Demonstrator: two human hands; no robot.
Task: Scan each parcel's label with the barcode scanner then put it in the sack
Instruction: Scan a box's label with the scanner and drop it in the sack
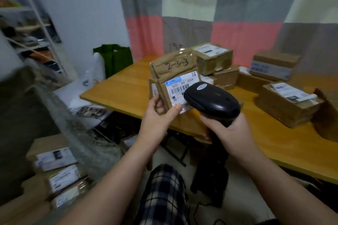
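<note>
My left hand [158, 118] grips the lower edge of a brown cardboard parcel [173, 68] marked "2-3-3", held upright above the wooden table's front edge. Its white barcode label [178, 88] faces me, thumb pressed on its lower corner. My right hand [227, 129] holds the handle of a black barcode scanner [212, 99]. The scanner's head sits just in front of the label's right side and covers part of it. A translucent woven sack [78, 133] hangs at the left, blurred.
Several more labelled cardboard parcels lie on the orange wooden table [124, 89], at the back [213, 58] and right [287, 103]. Other parcels [54, 159] are stacked on the floor at lower left. A green bag [114, 59] and a white shelf rack stand at the left.
</note>
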